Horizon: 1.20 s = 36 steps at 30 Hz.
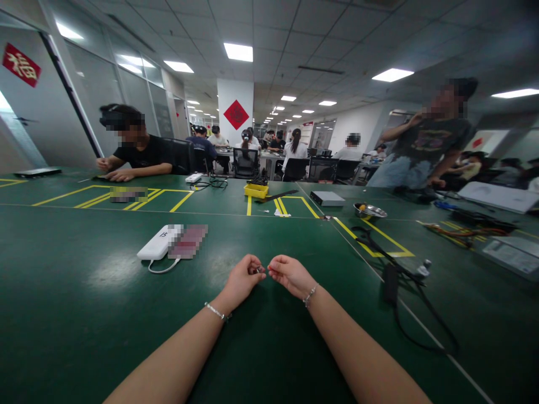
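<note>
I judge the handling to be under way: a small shiny thing (259, 270) sits at the fingertips of my left hand (244, 278), off the counter (261, 348) and not yet set down. It is too small for me to name, and I cannot tell which part of the work is finished or how much is left.

My left hand pinches that thing between thumb and fingers. My right hand (292, 276) faces it across a narrow gap, its fingertips drawn together; a reddish fleck shows there, but I cannot tell whether it is something held. My two hands are near each other without touching.

Counting what lies around: one small shiny thing in my fingers, two bracelets, one on each wrist, one white power bank (156, 244) with one white cable (162, 271), and one pixelated slab (188, 242) against it. Farther off I count one yellow tray (256, 191), one grey box (327, 198), one metal bowl (381, 214) and one black adapter (390, 283). Two people are nearest, one seated, one standing.
</note>
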Tool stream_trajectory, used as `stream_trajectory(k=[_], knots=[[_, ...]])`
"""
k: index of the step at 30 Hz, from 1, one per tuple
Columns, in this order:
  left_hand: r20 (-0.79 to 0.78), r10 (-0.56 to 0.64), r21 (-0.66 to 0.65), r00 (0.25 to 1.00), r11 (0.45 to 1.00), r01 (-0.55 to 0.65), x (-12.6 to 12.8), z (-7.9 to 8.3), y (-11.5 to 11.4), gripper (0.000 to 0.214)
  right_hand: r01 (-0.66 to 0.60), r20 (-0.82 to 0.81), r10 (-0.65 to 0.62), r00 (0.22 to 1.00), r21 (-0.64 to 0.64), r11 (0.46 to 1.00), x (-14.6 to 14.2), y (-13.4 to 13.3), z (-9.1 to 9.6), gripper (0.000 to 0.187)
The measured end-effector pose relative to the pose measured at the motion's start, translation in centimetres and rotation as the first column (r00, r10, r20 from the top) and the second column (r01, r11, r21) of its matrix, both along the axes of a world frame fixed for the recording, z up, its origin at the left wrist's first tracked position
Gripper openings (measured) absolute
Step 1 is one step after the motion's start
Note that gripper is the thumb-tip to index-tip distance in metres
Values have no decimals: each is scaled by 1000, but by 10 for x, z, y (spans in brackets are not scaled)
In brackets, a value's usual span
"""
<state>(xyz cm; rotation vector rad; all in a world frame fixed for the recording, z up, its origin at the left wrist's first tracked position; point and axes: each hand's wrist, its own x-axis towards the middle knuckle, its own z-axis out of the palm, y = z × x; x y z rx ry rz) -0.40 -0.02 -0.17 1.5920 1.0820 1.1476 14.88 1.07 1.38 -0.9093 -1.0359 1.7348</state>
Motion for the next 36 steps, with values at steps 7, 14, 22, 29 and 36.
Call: stream_trajectory(k=[7,14,22,29,36], knots=[[-170,59,145,984,989,-34,-2,7,-4,21,2,-5,-2,1000,29,1000,-4,-4,6,26],[-230,89,135,969,989,-59,-3,6,-3,25,94,-32,-92,995,76,993,-1,0,0,25],[82,-25,-105,996,994,33,0,7,-2,31,91,-55,-88,995,70,993,-3,-1,3,20],[-54,-19,3,998,1000,19,-5,6,-1,27,28,-68,-23,997,71,997,-3,-1,2,25],[-103,75,66,992,995,-68,-4,4,-1,30,-39,-54,41,998,36,999,0,-2,0,24]])
